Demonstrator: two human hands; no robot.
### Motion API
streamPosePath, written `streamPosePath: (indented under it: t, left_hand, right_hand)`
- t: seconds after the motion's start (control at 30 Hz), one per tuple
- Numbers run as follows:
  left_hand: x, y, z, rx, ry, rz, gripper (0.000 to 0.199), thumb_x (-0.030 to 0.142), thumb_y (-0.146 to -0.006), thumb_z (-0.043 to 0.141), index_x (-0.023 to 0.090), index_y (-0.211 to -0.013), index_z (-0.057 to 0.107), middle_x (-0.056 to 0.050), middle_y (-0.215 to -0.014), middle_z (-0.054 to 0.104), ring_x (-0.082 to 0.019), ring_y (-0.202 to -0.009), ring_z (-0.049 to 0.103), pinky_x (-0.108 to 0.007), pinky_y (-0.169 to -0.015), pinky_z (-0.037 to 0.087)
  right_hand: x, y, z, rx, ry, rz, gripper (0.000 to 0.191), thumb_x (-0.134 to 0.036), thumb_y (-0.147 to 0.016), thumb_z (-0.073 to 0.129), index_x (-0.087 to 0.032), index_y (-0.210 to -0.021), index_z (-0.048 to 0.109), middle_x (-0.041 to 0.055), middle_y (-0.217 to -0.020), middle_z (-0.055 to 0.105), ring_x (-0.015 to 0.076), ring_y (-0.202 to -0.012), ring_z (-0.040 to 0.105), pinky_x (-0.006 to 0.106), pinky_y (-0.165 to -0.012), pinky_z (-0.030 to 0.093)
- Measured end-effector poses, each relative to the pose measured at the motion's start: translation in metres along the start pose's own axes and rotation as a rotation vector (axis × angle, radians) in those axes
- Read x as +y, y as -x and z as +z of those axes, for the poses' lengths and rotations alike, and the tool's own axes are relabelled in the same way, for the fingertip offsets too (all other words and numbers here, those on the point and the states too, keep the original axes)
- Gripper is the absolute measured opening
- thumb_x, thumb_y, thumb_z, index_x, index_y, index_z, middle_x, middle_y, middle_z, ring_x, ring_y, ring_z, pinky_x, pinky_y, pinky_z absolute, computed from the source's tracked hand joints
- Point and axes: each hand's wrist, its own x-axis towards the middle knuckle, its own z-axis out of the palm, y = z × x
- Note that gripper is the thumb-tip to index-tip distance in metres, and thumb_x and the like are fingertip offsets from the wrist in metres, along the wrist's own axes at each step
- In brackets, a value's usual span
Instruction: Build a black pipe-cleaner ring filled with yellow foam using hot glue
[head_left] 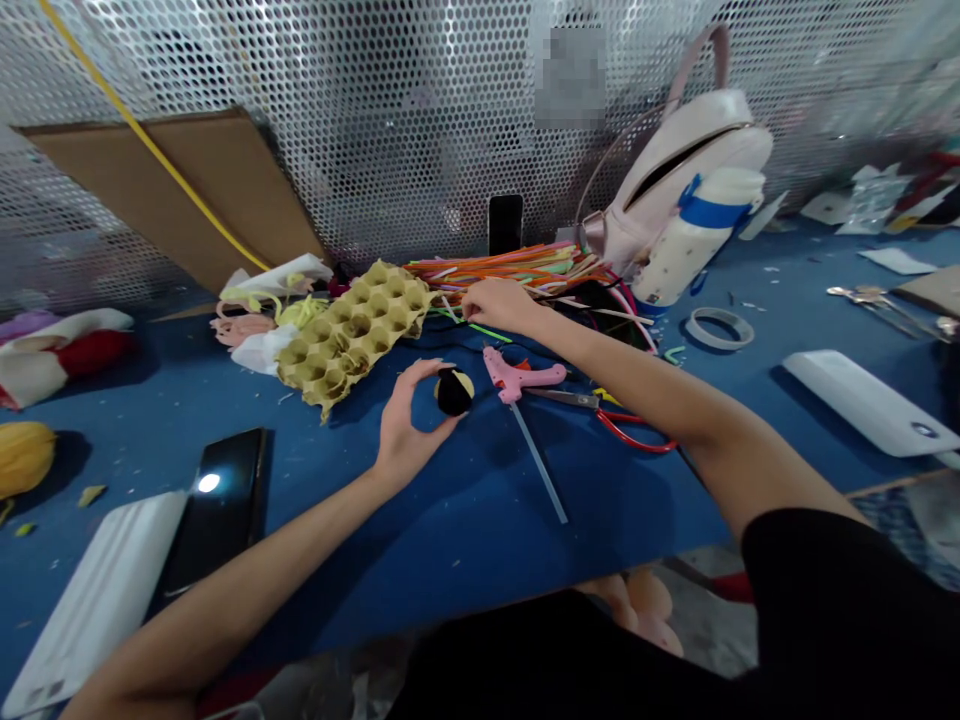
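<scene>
My left hand [405, 430] holds a small round black and pale-yellow ball [454, 393] between thumb and fingers, just above the blue table. My right hand [501, 304] is stretched forward at the near left side of a bundle of colourful pipe cleaners [517, 265]. Its fingers are bent together; what they pinch, if anything, is hidden. Between my arms lies a pink glue gun [517, 376] with a clear glue stick [540, 465] projecting toward me. Red-handled scissors [636, 434] lie beside it, partly under my right forearm. A cardboard egg tray [356, 332] sits left of the pipe cleaners.
At left are a black phone [217, 510], a white power bank [101, 600] and yellow yarn [24, 460]. A bottle [694, 245] and pale backpack [694, 145] stand at back right, near a tape roll [718, 328] and white device [862, 400]. Perforated metal [420, 130] closes the back.
</scene>
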Motion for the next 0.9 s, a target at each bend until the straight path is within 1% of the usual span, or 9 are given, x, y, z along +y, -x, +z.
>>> streamPosePath:
  t: [0.1, 0.17, 0.2, 0.33, 0.43, 0.57, 0.73, 0.83, 0.9]
  left_hand:
    - [0.005, -0.002, -0.001, -0.034, -0.016, 0.006, 0.057, 0.026, -0.085, 0.081, 0.026, -0.137, 0.059, -0.009, -0.132, 0.069, -0.029, -0.128, 0.066, -0.059, -0.124, 0.044]
    - [0.005, -0.003, -0.002, -0.042, -0.008, -0.008, 0.055, 0.027, -0.085, 0.082, 0.026, -0.136, 0.061, -0.010, -0.131, 0.069, -0.029, -0.127, 0.066, -0.060, -0.123, 0.045]
    - [0.005, -0.003, -0.002, -0.042, 0.002, -0.019, 0.056, 0.029, -0.084, 0.083, 0.026, -0.136, 0.061, -0.010, -0.131, 0.069, -0.030, -0.126, 0.066, -0.059, -0.121, 0.047]
    - [0.002, -0.002, -0.002, -0.044, 0.062, -0.093, 0.070, 0.035, -0.076, 0.091, 0.027, -0.138, 0.061, -0.012, -0.132, 0.068, -0.031, -0.123, 0.067, -0.053, -0.113, 0.054]
    - [0.001, -0.001, -0.003, -0.073, 0.130, -0.168, 0.072, 0.037, -0.077, 0.090, 0.027, -0.141, 0.060, -0.013, -0.137, 0.065, -0.030, -0.126, 0.066, -0.050, -0.112, 0.055]
    - [-0.001, -0.001, -0.001, -0.067, 0.242, -0.252, 0.070, 0.037, -0.081, 0.086, 0.026, -0.143, 0.055, -0.014, -0.142, 0.061, -0.028, -0.127, 0.067, -0.049, -0.111, 0.057]
    - [-0.005, -0.003, 0.002, -0.053, 0.387, -0.345, 0.070, 0.035, -0.082, 0.084, 0.029, -0.143, 0.051, -0.012, -0.135, 0.066, -0.026, -0.120, 0.071, -0.046, -0.104, 0.060]
    - [-0.004, -0.007, 0.003, 0.010, 0.437, -0.440, 0.069, 0.036, -0.082, 0.085, 0.029, -0.141, 0.052, -0.010, -0.127, 0.069, -0.024, -0.112, 0.074, -0.044, -0.099, 0.062]
    - [-0.002, -0.012, 0.003, 0.074, 0.477, -0.527, 0.065, 0.037, -0.079, 0.088, 0.028, -0.136, 0.056, -0.008, -0.123, 0.071, -0.022, -0.105, 0.074, -0.038, -0.091, 0.063]
  right_hand:
    - [0.002, 0.009, -0.013, 0.053, -0.020, 0.025, 0.022, -0.019, -0.094, 0.062, -0.018, -0.111, 0.077, 0.0089, -0.107, 0.080, 0.0235, -0.095, 0.068, 0.031, -0.074, 0.040]
    - [0.004, 0.016, -0.021, 0.088, -0.047, 0.032, 0.027, -0.019, -0.097, 0.059, -0.018, -0.120, 0.073, 0.0073, -0.106, 0.080, 0.0230, -0.094, 0.068, 0.031, -0.076, 0.041]
    - [0.006, 0.019, -0.025, 0.110, -0.097, 0.023, 0.026, -0.019, -0.097, 0.059, -0.019, -0.120, 0.074, 0.0062, -0.105, 0.080, 0.0230, -0.094, 0.068, 0.031, -0.077, 0.042]
    - [0.008, 0.031, -0.037, 0.249, -0.230, -0.027, 0.023, -0.019, -0.099, 0.060, -0.020, -0.115, 0.076, 0.0071, -0.115, 0.079, 0.0244, -0.106, 0.068, 0.034, -0.090, 0.044]
    - [0.004, 0.038, -0.046, 0.327, -0.245, -0.018, 0.021, -0.020, -0.099, 0.060, -0.019, -0.112, 0.076, 0.0078, -0.109, 0.077, 0.0243, -0.101, 0.068, 0.034, -0.088, 0.044]
    - [-0.005, 0.045, -0.062, 0.357, -0.234, -0.050, 0.020, -0.020, -0.099, 0.059, -0.020, -0.110, 0.076, 0.0067, -0.108, 0.075, 0.0244, -0.101, 0.066, 0.035, -0.089, 0.044]
    - [-0.013, 0.051, -0.074, 0.357, -0.173, -0.055, 0.021, -0.019, -0.101, 0.056, -0.022, -0.110, 0.075, 0.0055, -0.111, 0.075, 0.0242, -0.105, 0.065, 0.035, -0.089, 0.044]
    - [-0.014, 0.052, -0.074, 0.346, -0.133, -0.054, 0.022, -0.019, -0.101, 0.055, -0.022, -0.110, 0.075, 0.0049, -0.110, 0.075, 0.0242, -0.103, 0.065, 0.035, -0.088, 0.044]
    - [-0.013, 0.052, -0.074, 0.344, -0.110, -0.054, 0.022, -0.020, -0.101, 0.055, -0.021, -0.110, 0.075, 0.0055, -0.110, 0.075, 0.0252, -0.103, 0.065, 0.036, -0.088, 0.044]
